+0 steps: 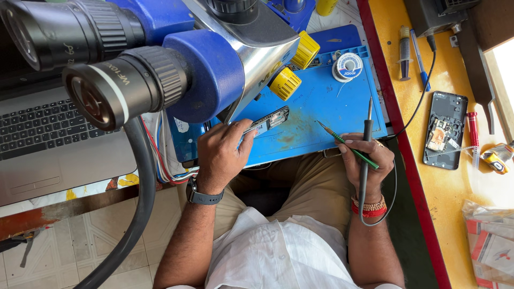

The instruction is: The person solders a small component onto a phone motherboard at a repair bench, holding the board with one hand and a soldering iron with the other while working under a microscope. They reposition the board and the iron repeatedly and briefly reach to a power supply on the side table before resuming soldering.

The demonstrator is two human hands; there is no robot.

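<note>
My left hand [220,155] was clamped on a small circuit board [267,121] held just past my fingertips, above the blue mat [321,107]. My right hand [367,163] gripped a soldering iron [367,134] and green tool [348,145], both tips clear of the board; no contact made yet.

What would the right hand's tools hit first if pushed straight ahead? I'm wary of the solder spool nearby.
The right hand aims its soldering iron and green tool over bare blue mat; the solder spool lies further on, probably left of the iron's line.
</note>
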